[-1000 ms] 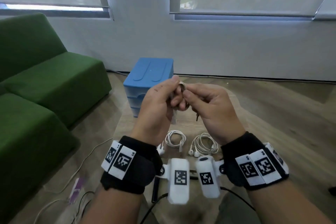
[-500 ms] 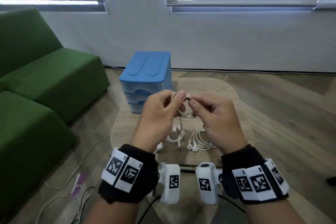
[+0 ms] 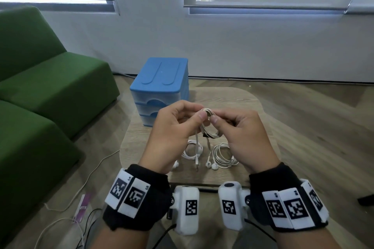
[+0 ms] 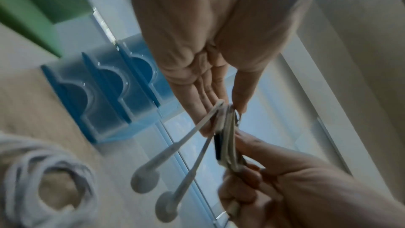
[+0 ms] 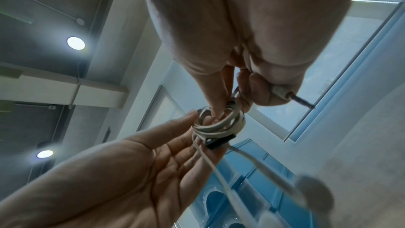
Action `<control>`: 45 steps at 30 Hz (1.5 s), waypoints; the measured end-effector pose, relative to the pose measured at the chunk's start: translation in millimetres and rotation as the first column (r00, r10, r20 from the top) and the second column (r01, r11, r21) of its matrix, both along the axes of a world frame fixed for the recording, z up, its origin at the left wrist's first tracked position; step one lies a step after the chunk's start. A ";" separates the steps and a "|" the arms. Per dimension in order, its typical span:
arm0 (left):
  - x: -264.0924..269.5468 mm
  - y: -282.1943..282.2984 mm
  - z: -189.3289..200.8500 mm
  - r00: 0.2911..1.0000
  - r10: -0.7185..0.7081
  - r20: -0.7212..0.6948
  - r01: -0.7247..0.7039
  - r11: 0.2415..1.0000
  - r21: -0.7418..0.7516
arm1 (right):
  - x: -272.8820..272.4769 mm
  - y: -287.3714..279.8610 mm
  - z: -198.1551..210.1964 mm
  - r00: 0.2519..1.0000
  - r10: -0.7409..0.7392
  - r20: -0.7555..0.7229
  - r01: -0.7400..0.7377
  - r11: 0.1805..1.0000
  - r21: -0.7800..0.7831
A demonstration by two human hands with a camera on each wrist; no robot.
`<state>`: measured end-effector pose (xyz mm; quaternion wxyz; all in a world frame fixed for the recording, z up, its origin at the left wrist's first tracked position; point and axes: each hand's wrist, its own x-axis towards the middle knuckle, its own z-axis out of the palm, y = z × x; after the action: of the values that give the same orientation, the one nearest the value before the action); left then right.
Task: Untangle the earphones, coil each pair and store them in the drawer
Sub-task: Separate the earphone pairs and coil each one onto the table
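Note:
Both hands hold one pair of white earphones wound into a small coil [image 3: 209,127] in the air above the wooden table [image 3: 238,99]. My left hand [image 3: 199,113] pinches the top of the coil [image 4: 228,115], and two earbuds [image 4: 144,179] dangle from it. My right hand [image 3: 215,117] pinches the coil [image 5: 219,126] from the other side, with the jack plug [image 5: 291,95] tucked under its curled fingers. Two more coiled pairs [image 3: 192,150] [image 3: 222,155] lie on the table below. The blue drawer unit [image 3: 159,85] stands behind, drawers shut.
A green sofa [image 3: 40,97] fills the left side. Loose cables [image 3: 81,188] and a purple packet [image 3: 82,207] lie on the floor by the table's left edge. A white wall with windows [image 3: 263,42] stands beyond the table.
The hands have sunk a little and drawn slightly apart. The coil, mostly hidden between the fingers before, now hangs as an open loop between the two thumbs.

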<state>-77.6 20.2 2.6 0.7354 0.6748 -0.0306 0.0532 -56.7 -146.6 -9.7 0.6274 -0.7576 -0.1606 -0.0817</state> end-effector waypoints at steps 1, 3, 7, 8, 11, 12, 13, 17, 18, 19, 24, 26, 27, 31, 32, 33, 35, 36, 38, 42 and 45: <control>0.2 -0.5 0.0 1.000 0.005 -0.024 -0.007 0.997 -0.071 | 0.6 1.0 0.9 1.000 0.013 -0.017 -0.013 1.000 0.005; 0.7 -0.6 0.8 0.998 0.017 -0.059 -0.027 0.982 -0.186 | 1.5 3.4 2.6 0.998 0.045 -0.051 -0.044 0.999 0.028; 2.1 0.5 2.9 0.997 0.040 -0.064 -0.056 0.960 -0.275 | 1.1 5.1 5.9 0.988 0.125 -0.090 -0.114 0.987 0.110; 2.5 0.4 3.5 0.997 0.044 -0.062 -0.060 0.956 -0.288 | 0.0 4.9 7.3 0.984 0.142 -0.106 -0.124 0.980 0.154; 4.1 0.0 6.2 0.998 0.046 -0.051 -0.060 0.948 -0.313 | 2.2 1.2 6.2 0.980 0.132 -0.147 -0.100 0.974 0.202; 4.5 -0.3 7.3 0.998 0.046 -0.048 -0.059 0.946 -0.318 | 4.8 -1.2 5.1 0.977 0.128 -0.169 -0.090 0.972 0.216; 4.3 -0.6 8.5 0.998 0.045 -0.048 -0.058 0.943 -0.326 | 6.5 -3.8 5.4 0.972 0.132 -0.193 -0.084 0.968 0.236; 2.9 -0.9 10.9 0.998 0.020 -0.064 -0.042 0.928 -0.370 | 9.4 -13.3 6.9 0.984 0.075 -0.159 -0.063 0.995 0.076; 2.6 -1.1 11.2 0.998 0.014 -0.067 -0.038 0.925 -0.378 | 9.8 -14.7 5.6 0.993 0.034 -0.116 -0.038 0.999 -0.032; 2.3 -1.4 11.1 0.998 0.010 -0.068 -0.035 0.924 -0.381 | 10.2 -15.4 4.6 0.997 -0.022 -0.071 0.012 0.990 -0.141; -1.0 -8.3 9.1 0.997 0.017 -0.080 -0.048 0.915 -0.400 | 6.1 -8.1 6.1 0.998 -0.012 -0.057 0.009 0.999 -0.053; -1.6 -10.0 9.1 0.996 0.022 -0.083 -0.054 0.915 -0.399 | 3.5 -3.5 6.6 0.990 0.047 -0.135 -0.031 0.992 0.122; -1.8 -10.1 9.6 0.996 0.027 -0.082 -0.057 0.916 -0.398 | 2.2 -2.4 7.6 0.978 0.093 -0.184 -0.049 0.973 0.227; -1.4 -9.8 9.5 0.996 0.062 -0.059 -0.080 0.922 -0.378 | 0.0 -4.7 11.6 0.934 0.239 -0.264 -0.109 0.898 0.427; -1.1 -9.9 9.0 0.997 0.065 -0.051 -0.080 0.924 -0.373 | 0.7 -4.3 10.8 0.934 0.247 -0.256 -0.127 0.903 0.410; -1.0 -9.9 8.3 0.997 0.065 -0.044 -0.077 0.927 -0.366 | 1.5 -3.8 8.9 0.936 0.249 -0.248 -0.139 0.911 0.389; -1.1 -9.5 7.6 0.998 0.056 -0.034 -0.064 0.936 -0.347 | 3.2 -2.6 5.1 0.937 0.245 -0.247 -0.139 0.914 0.381; -1.4 -9.0 7.3 0.998 0.048 -0.030 -0.055 0.942 -0.331 | 3.9 -3.1 3.8 0.935 0.245 -0.256 -0.130 0.910 0.394; -1.8 -7.5 6.7 0.999 0.031 -0.018 -0.035 0.957 -0.289 | 3.6 -5.4 3.3 0.920 0.266 -0.287 -0.114 0.884 0.452; -0.6 -6.0 5.4 1.000 -0.009 -0.007 0.007 0.966 -0.259 | 1.9 -8.6 4.0 0.864 0.355 -0.357 -0.101 0.817 0.567; 1.0 -6.9 3.8 1.000 -0.024 -0.011 0.020 0.962 -0.271 | 1.7 -9.6 4.3 0.837 0.380 -0.392 -0.077 0.793 0.604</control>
<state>-76.5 13.3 6.4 0.8215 0.5679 -0.0252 0.0440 -55.0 -156.2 -5.4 0.8477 -0.5055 -0.0566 0.1506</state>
